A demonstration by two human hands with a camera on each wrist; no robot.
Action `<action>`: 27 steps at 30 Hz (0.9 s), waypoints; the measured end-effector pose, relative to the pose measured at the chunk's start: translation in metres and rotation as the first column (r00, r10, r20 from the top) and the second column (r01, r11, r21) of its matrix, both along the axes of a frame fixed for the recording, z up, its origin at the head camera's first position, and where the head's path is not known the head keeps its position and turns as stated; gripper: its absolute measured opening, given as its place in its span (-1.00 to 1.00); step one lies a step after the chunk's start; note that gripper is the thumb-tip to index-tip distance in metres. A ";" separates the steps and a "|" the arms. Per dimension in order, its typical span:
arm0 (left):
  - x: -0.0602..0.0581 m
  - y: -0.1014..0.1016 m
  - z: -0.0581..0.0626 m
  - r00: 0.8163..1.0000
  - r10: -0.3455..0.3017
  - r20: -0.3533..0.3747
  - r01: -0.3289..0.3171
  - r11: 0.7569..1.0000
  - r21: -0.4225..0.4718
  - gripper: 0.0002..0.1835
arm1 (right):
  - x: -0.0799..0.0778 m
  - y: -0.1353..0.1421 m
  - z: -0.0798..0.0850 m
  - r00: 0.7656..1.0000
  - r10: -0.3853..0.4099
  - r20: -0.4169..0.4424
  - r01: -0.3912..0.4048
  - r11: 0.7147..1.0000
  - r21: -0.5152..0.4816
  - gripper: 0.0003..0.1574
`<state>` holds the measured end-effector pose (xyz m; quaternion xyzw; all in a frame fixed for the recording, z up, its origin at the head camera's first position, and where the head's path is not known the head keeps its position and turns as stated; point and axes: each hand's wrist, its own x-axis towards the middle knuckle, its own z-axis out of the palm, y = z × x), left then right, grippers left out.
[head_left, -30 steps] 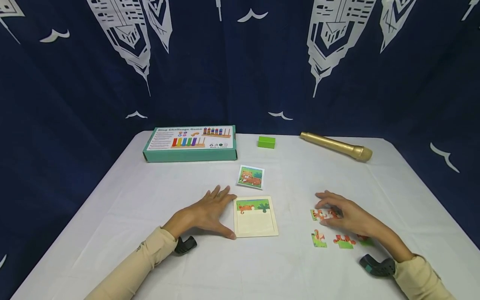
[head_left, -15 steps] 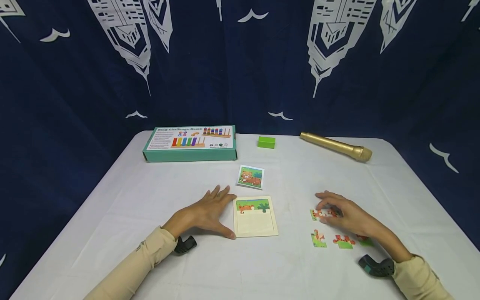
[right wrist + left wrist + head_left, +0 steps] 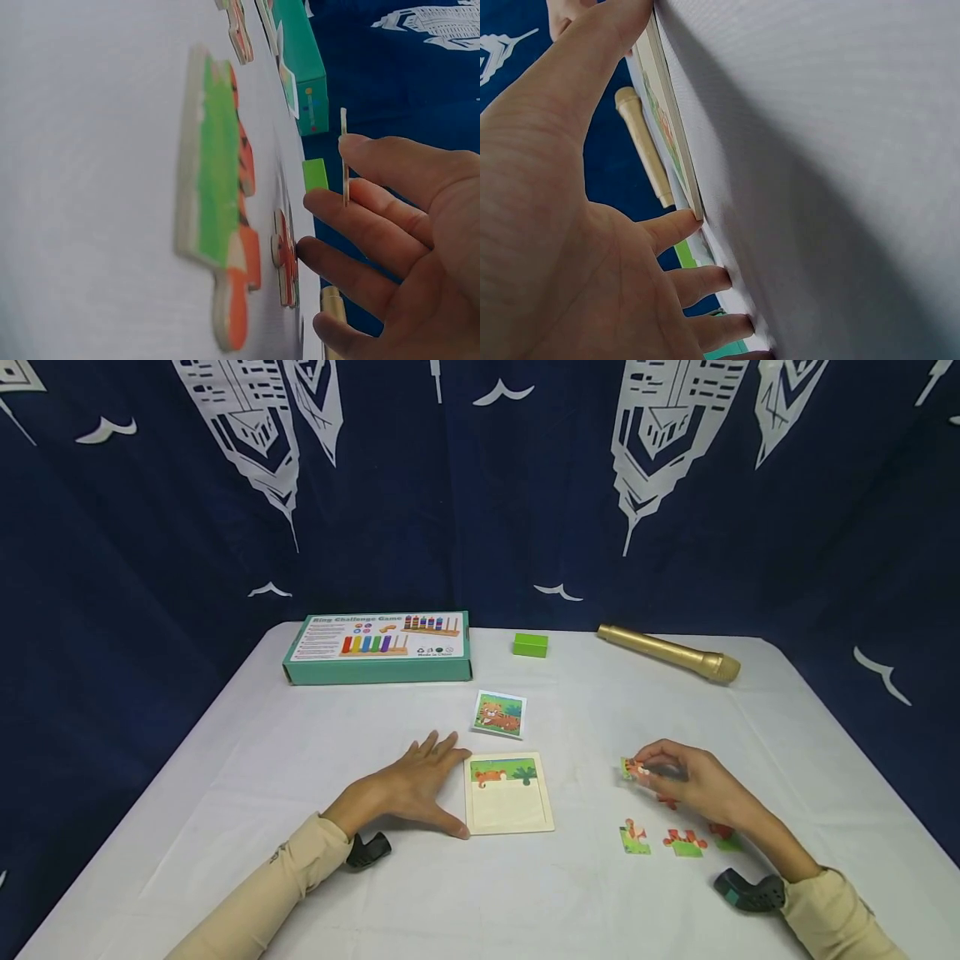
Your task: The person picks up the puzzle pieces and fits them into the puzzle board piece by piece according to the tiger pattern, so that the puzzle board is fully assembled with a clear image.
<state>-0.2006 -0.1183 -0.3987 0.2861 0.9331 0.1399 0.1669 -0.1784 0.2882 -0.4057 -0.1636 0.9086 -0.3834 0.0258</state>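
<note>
Against the board [image 3: 510,810] at nine o'clock, the spread left hand [image 3: 411,787] likely steadies it; at three, the right hand [image 3: 697,781] pinches a piece [image 3: 632,769].

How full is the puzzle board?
Only partly full. In the head view, the puzzle board has a coloured picture strip along its far side, while the rest of its inside is bare.

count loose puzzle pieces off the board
5: one held piece in the right hand, one half-hidden piece beneath it, and a left piece, middle piece and right piece in the lower row. The hand may hide more.
</note>
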 end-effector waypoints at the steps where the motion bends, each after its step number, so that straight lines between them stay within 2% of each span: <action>1: 0.000 0.000 0.000 1.000 0.000 -0.001 0.000 1.000 0.000 0.21 | 0.000 0.000 0.000 1.000 -0.002 -0.008 0.002 1.000 -0.002 -0.60; 5: 0.001 -0.001 0.001 1.000 0.000 0.002 0.000 1.000 0.007 0.21 | 0.000 0.000 0.000 0.998 -0.007 -0.057 0.009 0.999 0.036 -0.53; 9: 0.001 -0.001 0.001 1.000 0.001 0.006 -0.001 1.000 0.013 0.21 | 0.000 -0.001 0.000 0.994 0.003 -0.113 0.005 0.997 0.077 -0.60; 15: 0.000 -0.001 0.001 1.000 -0.001 0.001 0.001 1.000 0.004 0.21 | -0.003 -0.005 0.002 0.992 0.028 -0.120 -0.023 0.999 0.038 -0.64; 19: -0.001 0.000 -0.001 1.000 -0.001 0.000 0.001 1.000 0.000 0.21 | -0.006 -0.007 0.005 0.996 0.037 -0.082 -0.038 0.999 -0.015 -0.63; 22: -0.001 0.000 -0.001 1.000 0.003 -0.004 -0.003 1.000 -0.005 0.22 | -0.008 -0.008 0.007 0.998 0.044 -0.038 -0.047 0.995 -0.093 -0.62; 27: 0.000 0.000 -0.001 1.000 0.005 -0.011 -0.005 1.000 -0.009 0.21 | -0.013 -0.012 0.011 0.996 0.084 -0.018 -0.086 0.967 -0.241 -0.61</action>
